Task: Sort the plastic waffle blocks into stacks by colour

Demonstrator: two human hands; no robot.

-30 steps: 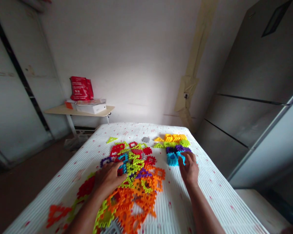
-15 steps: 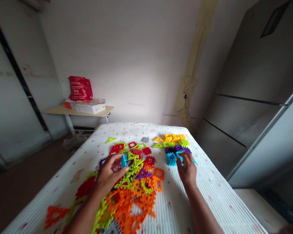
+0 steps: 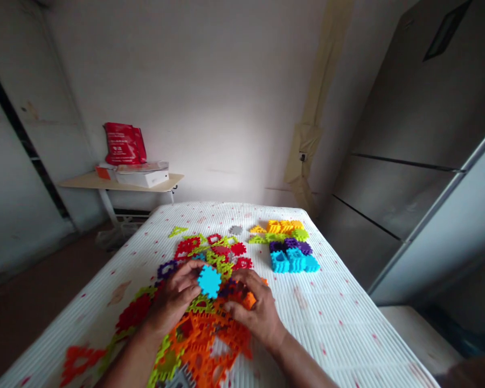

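My left hand (image 3: 177,293) pinches a light blue toothed building tile (image 3: 209,281) between thumb and fingers, its flat face toward me. To the right of that tile, my right hand (image 3: 258,310) hovers over the pile with thumb and fingers apart and nothing held that I can see. Below both hands lies a heap of mixed pieces: orange tiles (image 3: 202,328), red tiles (image 3: 135,312) and lime green tiles (image 3: 164,355). Sorted light blue tiles (image 3: 295,261) stand in stacks at the right, with purple tiles (image 3: 291,246) right behind them.
Yellow tiles (image 3: 285,226) and green tiles (image 3: 301,234) sit farther back on the white dotted bed cover (image 3: 327,318). A grey gear-like piece (image 3: 235,230) lies near the far middle. Beyond are a side table (image 3: 81,183) with a red bag (image 3: 124,144), and a fridge (image 3: 388,161).
My right hand has left the light blue stacks and come left, over the pile beside my left hand. The blue tile in my left hand has turned from edge-on to face-on.
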